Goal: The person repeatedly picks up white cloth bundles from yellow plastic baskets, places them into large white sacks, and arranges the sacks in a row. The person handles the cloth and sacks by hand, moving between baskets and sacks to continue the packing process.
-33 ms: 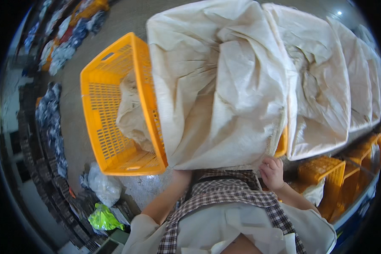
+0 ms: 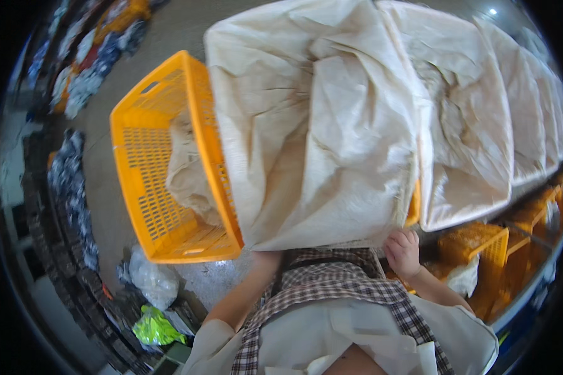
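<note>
A crate lined with cream-coloured cloth stands directly before me; its liner is folded over the rim and sags inside in creases. My right hand is at the near right corner of this liner, its fingers curled against the cloth edge. My left hand reaches under the near left edge, where the cloth hides its fingers. To the left, touching the lined crate, is a tilted yellow plastic crate with slotted walls. Crumpled beige cloth lies inside it.
More cream-lined crates run in a row to the right. Yellow crates stand at the lower right. A clear plastic bag and a bright green bag lie at the lower left. Piles of bundled items line the left side.
The view has shifted slightly, so the crates appear a little farther left. Both hands stay at the near edge of the cloth liner.
</note>
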A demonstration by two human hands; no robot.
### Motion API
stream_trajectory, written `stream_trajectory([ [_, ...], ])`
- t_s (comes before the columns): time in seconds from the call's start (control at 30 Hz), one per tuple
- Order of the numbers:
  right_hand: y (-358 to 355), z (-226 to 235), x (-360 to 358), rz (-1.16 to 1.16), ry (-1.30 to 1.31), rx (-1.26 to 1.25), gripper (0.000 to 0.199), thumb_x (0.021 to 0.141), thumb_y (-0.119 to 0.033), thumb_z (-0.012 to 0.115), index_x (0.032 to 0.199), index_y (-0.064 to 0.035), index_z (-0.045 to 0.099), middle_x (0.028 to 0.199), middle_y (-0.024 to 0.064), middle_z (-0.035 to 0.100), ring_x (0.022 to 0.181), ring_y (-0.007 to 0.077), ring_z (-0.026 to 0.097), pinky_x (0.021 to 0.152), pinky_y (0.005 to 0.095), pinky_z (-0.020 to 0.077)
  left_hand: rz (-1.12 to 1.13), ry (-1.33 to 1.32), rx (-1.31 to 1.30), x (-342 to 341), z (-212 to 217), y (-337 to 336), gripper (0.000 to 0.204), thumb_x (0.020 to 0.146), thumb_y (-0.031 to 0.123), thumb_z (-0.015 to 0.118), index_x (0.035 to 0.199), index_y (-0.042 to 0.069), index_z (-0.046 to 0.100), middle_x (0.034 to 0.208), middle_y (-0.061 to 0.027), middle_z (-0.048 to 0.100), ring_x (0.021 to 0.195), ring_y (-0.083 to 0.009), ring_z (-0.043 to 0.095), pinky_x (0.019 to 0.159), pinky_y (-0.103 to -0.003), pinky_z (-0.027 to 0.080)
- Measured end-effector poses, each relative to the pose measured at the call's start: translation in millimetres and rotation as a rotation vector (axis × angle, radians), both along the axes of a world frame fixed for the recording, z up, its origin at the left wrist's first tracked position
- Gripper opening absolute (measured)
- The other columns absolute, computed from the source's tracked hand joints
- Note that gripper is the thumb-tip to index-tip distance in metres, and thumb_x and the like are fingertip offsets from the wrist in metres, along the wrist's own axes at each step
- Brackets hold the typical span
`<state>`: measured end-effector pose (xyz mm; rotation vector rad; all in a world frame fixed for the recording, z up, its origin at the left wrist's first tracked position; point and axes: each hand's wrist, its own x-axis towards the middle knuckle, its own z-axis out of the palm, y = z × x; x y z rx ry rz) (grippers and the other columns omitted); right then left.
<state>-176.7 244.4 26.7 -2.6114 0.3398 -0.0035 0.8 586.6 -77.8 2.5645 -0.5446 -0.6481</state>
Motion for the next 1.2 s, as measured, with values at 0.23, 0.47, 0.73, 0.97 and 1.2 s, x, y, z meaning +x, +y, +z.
stream_trajectory([
  [0.23, -8, -20, -38, -0.210, 0.039, -0.244, 0.021, 0.067, -0.011, 0.066, 0.087, -0.0117, 0.062, 0.095, 0.0014, 0.057, 0.097, 0.0213, 0.054, 0.077, 0.0340, 0.0455, -0.861, 0.112, 0.083, 49, 100, 22, 0.048, 0.075, 0.017, 0.061, 0.121, 0.009, 0.051, 0.115, -0.0141, 0.056, 0.108, -0.0322, 0.052, 0.092, -0.042, 0.041],
  [0.47, 11, -71, -44, -0.365, -0.002, -0.286, 0.017, 0.069, -0.008, 0.066, 0.086, -0.0090, 0.063, 0.091, 0.0030, 0.057, 0.095, 0.0240, 0.054, 0.077, 0.0335, 0.0484, -0.855, -0.081, -0.117, 77, 115, -49, 0.046, 0.071, 0.020, 0.066, 0.112, 0.007, 0.053, 0.107, -0.0089, 0.059, 0.096, -0.0280, 0.057, 0.085, -0.041, 0.042],
  [0.73, 37, -39, -20, -0.487, -0.048, -0.318, 0.019, 0.068, -0.006, 0.064, 0.087, -0.0092, 0.063, 0.094, 0.0032, 0.058, 0.096, 0.0244, 0.053, 0.081, 0.0361, 0.0447, -1.034, 0.106, 0.238, 87, 69, -49, 0.032, 0.074, 0.014, 0.056, 0.105, 0.005, 0.056, 0.091, -0.0100, 0.064, 0.081, -0.0258, 0.063, 0.070, -0.040, 0.050],
  [0.97, 49, -78, -29, -0.729, 0.054, -0.326, 0.013, 0.072, -0.007, 0.064, 0.085, -0.0081, 0.061, 0.096, 0.0059, 0.058, 0.082, 0.0282, 0.059, 0.070, 0.0388, 0.0467, -1.079, -0.016, -0.101, 90, 67, -43, 0.033, 0.072, 0.012, 0.059, 0.104, 0.006, 0.054, 0.086, -0.0108, 0.063, 0.071, -0.0276, 0.063, 0.062, -0.039, 0.050],
  [1.2, 45, -104, -29, -0.825, -0.009, -0.174, 0.009, 0.078, -0.010, 0.062, 0.086, -0.0068, 0.060, 0.097, 0.0079, 0.056, 0.078, 0.0305, 0.059, 0.062, 0.0393, 0.0485, -1.079, 0.072, 0.113, 93, 69, -49, 0.054, 0.069, 0.018, 0.066, 0.119, 0.007, 0.047, 0.092, -0.0105, 0.062, 0.075, -0.0281, 0.062, 0.063, -0.038, 0.050],
])
